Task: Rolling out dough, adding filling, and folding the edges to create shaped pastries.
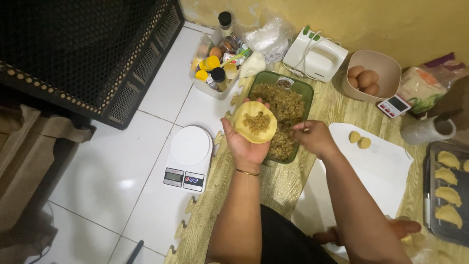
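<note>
The round, pale-yellow dough disc (255, 122), mounded with minced filling, lies cupped in the open left hand (246, 142); keep it level while the right hand (312, 138), fingers pinched around a spoon handle, works over the green rectangular filling dish (305, 90).

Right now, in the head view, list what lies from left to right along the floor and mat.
Kitchen scale → left hand holding a dough round → green dish of filling → right hand → two dough balls → tray of folded pastries.
</note>
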